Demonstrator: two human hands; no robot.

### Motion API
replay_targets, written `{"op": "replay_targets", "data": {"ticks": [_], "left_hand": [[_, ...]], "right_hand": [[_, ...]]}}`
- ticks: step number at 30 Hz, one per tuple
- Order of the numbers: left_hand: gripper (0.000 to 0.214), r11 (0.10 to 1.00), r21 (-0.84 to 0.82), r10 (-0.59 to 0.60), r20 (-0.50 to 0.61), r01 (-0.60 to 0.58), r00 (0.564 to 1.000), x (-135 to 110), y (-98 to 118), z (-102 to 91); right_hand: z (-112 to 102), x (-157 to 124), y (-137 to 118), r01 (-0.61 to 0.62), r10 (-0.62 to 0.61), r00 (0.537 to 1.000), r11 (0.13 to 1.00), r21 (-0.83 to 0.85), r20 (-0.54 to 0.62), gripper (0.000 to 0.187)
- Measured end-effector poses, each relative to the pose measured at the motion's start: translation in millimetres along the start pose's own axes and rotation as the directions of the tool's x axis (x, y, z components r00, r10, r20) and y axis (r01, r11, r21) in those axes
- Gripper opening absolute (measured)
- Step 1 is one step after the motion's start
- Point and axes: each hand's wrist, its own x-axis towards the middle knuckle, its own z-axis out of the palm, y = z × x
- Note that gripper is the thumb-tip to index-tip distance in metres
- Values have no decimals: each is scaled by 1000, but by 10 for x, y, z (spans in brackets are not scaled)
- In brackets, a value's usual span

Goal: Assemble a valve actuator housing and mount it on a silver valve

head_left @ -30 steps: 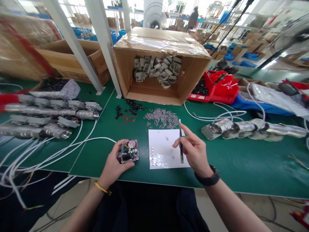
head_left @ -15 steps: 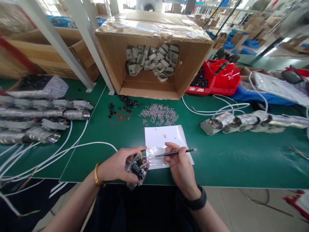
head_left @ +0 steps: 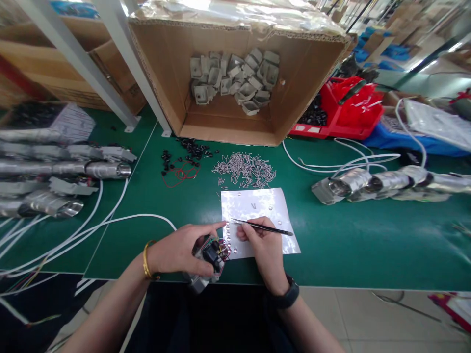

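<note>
In the head view, the left hand (head_left: pixel 176 252) grips a wired grey housing (head_left: pixel 212 256) at the lower centre of the frame, its index finger stretched to the left edge of a white sheet (head_left: pixel 281 240). The right hand (head_left: pixel 265 245), right of centre, pinches black tweezers (head_left: pixel 271 228), their tips over the sheet near a column of small round pieces (head_left: pixel 228 233). Above the sheet, a pile of screws (head_left: pixel 243 167) lies on the green surface (head_left: pixel 349 245); a cardboard box (head_left: pixel 228 130) holding grey castings (head_left: pixel 245 91) fills the upper centre.
</note>
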Motion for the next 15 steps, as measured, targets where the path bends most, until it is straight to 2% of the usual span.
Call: {"op": "replay_targets", "data": {"ticks": [4, 8, 15], "left_hand": [[39, 1000, -21, -6, 0, 6, 1000, 3, 9, -5], [47, 999, -24, -27, 5, 28, 1000, 12, 33, -5], [42, 996, -69, -60, 10, 60, 998, 26, 58, 7]], "right_hand": [[16, 1, 29, 11, -14, 999, 999, -52, -46, 33], [25, -5, 57, 18, -23, 999, 994, -107, -49, 30], [30, -6, 42, 91, -96, 995, 980, -179, -15, 24]]}}
